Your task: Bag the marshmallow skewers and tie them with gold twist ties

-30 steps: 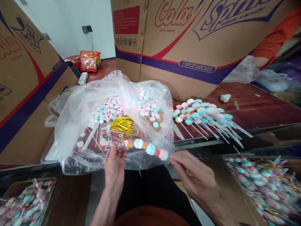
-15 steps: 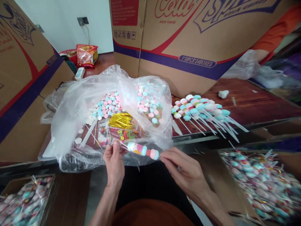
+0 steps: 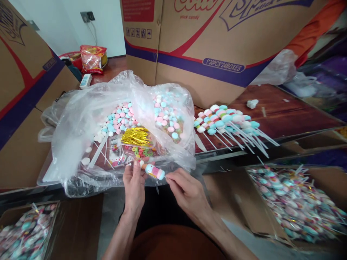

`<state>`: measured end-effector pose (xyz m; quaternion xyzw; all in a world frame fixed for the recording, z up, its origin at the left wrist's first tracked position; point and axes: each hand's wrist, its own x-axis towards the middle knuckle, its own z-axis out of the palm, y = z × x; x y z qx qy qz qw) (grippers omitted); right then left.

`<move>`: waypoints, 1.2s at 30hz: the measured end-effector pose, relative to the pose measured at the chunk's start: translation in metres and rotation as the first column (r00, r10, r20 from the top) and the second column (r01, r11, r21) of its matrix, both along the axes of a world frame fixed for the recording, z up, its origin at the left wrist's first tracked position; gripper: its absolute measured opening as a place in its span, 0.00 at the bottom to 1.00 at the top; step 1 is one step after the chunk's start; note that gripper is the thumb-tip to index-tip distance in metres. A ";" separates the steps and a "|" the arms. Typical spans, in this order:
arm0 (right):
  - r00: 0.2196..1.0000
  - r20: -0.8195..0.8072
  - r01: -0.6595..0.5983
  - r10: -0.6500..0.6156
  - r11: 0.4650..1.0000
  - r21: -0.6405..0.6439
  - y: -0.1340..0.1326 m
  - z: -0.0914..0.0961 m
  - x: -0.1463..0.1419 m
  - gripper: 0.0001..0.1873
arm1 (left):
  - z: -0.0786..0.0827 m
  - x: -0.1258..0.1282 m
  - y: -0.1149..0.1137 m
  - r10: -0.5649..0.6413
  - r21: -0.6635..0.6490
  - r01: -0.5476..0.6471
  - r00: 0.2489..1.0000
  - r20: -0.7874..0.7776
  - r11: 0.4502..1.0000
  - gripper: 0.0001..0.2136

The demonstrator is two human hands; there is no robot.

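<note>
My left hand (image 3: pixel 135 184) pinches a clear plastic wrapper near its closed end, and my right hand (image 3: pixel 187 189) grips the thin stick of a marshmallow skewer (image 3: pixel 155 171). The skewer's pink, white and blue pieces lie inside the wrapper, between the two hands. Just beyond my left hand are gold twist ties (image 3: pixel 135 136) and a packet of coloured candy rings (image 3: pixel 139 150). Behind them, loose pastel marshmallows (image 3: pixel 121 115) lie in a big translucent plastic bag (image 3: pixel 73 126) spread over the table edge.
Finished marshmallow skewers (image 3: pixel 225 121) lie piled on the table at right. Open boxes hold wrapped skewers (image 3: pixel 300 202) below right and more wrapped skewers (image 3: pixel 25 231) below left. Large cartons (image 3: pixel 189 68) stand behind. An orange sleeve (image 3: pixel 316 32) of another person shows at upper right.
My right hand has moved left toward my left hand, and the skewer has slid deeper into the wrapper. The whole view has shifted slightly.
</note>
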<state>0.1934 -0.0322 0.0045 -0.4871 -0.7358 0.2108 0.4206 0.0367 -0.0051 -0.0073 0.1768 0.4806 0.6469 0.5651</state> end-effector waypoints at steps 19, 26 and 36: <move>0.959 -0.282 -0.091 -0.001 0.946 -0.310 -0.008 -0.024 -0.032 0.13 | -0.005 -0.007 -0.018 -0.164 -0.027 0.168 0.980 0.115 0.985 0.16; 0.927 -0.374 -0.150 -0.017 0.898 -0.413 -0.002 -0.024 -0.058 0.12 | -0.006 -0.015 -0.024 -0.143 -0.044 0.153 0.974 0.175 0.987 0.13; 0.705 -0.710 -0.605 -0.008 0.515 -0.607 0.023 0.001 -0.099 0.23 | 0.013 -0.063 -0.036 -0.225 0.126 0.211 0.969 0.106 0.969 0.14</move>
